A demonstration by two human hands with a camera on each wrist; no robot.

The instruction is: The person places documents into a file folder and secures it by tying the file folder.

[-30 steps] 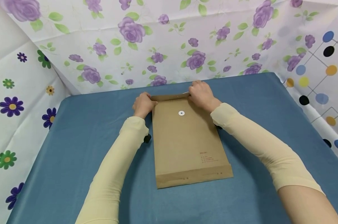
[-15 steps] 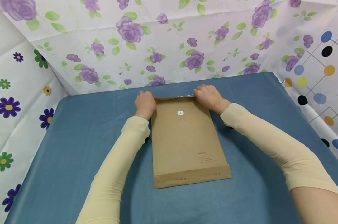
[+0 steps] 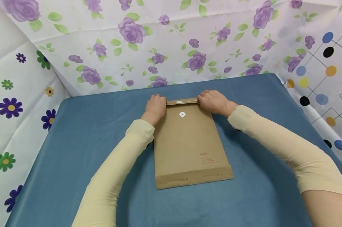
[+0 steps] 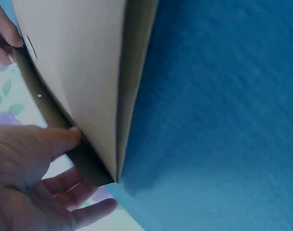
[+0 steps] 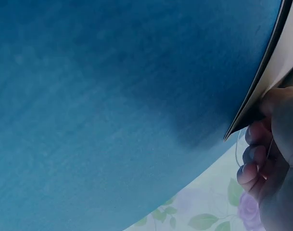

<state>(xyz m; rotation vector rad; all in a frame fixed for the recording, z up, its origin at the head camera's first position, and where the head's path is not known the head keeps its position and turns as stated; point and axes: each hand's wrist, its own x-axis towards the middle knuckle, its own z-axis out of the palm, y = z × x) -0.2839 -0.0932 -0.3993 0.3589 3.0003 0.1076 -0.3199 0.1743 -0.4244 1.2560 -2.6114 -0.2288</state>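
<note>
A brown kraft document envelope lies lengthwise on the table, its narrow flap folded over at the far end. One white button sits on the body and another on the flap, from which a white string runs to the right. At the flap's left end, my left hand pinches it, thumb on top in the left wrist view. My right hand grips the flap's right end with fingers curled. In the right wrist view the string loops out below those fingers.
Blue cloth covers the table. Behind it hangs a white sheet with purple roses. Patterned sheets close off the left side and the right side.
The flap has folded down toward me, bringing its button and string into view. My left hand has shifted right along the flap; my right hand has moved slightly right and nearer.
</note>
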